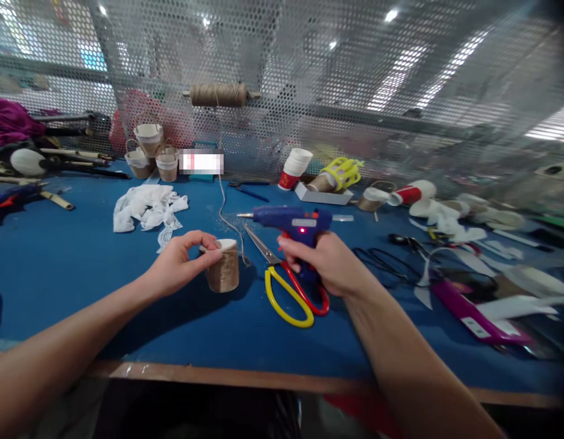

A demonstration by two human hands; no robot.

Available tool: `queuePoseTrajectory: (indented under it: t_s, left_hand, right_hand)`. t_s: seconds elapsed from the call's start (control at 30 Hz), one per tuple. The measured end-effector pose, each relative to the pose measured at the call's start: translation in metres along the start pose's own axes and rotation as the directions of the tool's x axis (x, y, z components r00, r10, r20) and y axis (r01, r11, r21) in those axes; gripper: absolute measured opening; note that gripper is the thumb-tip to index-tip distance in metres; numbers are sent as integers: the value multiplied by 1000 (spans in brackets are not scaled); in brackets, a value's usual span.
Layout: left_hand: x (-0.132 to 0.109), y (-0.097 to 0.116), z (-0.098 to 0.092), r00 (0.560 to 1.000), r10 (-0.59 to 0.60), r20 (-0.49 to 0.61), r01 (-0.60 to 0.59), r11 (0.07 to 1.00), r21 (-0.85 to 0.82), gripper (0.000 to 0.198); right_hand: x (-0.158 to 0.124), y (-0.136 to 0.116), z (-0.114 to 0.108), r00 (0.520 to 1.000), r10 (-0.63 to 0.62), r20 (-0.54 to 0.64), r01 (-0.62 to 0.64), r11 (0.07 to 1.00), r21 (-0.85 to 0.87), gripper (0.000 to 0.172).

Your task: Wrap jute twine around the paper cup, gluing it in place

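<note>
My left hand (185, 262) pinches the rim of a small paper cup (223, 272) wrapped in brown twine, its white inside showing at the top. In my right hand (322, 259) is a blue hot glue gun (286, 221), with a red light lit, a clear glue stick at its back and its nozzle pointing left, above and apart from the cup. Beneath the glue gun lie scissors (288, 299) with one yellow and one red handle, blades toward the back left. A loose strand of twine (223, 207) runs down to the table beside the cup.
A twine spool (218, 95) hangs on the perforated metal screen. Finished small baskets (149, 140) and white lace (147, 207) are at the left. Stacked paper cups (295, 167) stand at the back. On the right lie a black cable (377, 262) and a purple tool (474, 311).
</note>
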State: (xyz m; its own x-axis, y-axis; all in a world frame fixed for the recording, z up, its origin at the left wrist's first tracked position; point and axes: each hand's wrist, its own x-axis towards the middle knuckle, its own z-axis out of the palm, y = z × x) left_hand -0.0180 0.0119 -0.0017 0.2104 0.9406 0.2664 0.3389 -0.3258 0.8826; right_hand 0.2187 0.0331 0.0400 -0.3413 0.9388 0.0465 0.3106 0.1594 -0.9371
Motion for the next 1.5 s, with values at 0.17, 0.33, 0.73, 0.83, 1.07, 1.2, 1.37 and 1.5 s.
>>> queuePoseTrajectory:
  t_s: [0.17, 0.33, 0.73, 0.83, 1.07, 1.2, 1.37, 1.5]
  left_hand:
    - [-2, 2, 4, 996, -90, -27, 91, 996, 5, 22]
    - [-3, 0, 6, 993, -111, -29, 111, 994, -19, 22]
    - [-4, 4, 7, 988, -139, -61, 140, 990, 2, 20]
    - [-4, 5, 7, 989, -138, -59, 137, 990, -20, 17]
    - [-4, 5, 7, 988, -146, -47, 144, 988, -48, 17]
    - [-5, 3, 6, 990, -128, -50, 127, 992, -24, 17]
    - [-5, 3, 7, 989, -138, -56, 137, 990, -27, 18]
    - [-5, 4, 7, 988, -148, -46, 147, 989, -29, 18]
  right_hand:
    - [-21, 0, 22, 1000, 12, -8, -13, 995, -95, 22]
    - [-31, 6, 28, 983, -157, -96, 111, 921, -373, 14]
    - [-34, -10, 25, 966, -257, -35, 165, 712, -683, 16]
    - [-34, -9, 27, 967, -253, -35, 160, 705, -691, 16]
    - [-36, -6, 25, 952, -305, -16, 198, 657, -727, 18]
    - [-37, -3, 21, 932, -362, 25, 259, 616, -744, 14]
    - [-36, -7, 22, 939, -342, -15, 219, 634, -742, 15]
    - [-36, -9, 26, 948, -318, -34, 201, 674, -711, 18]
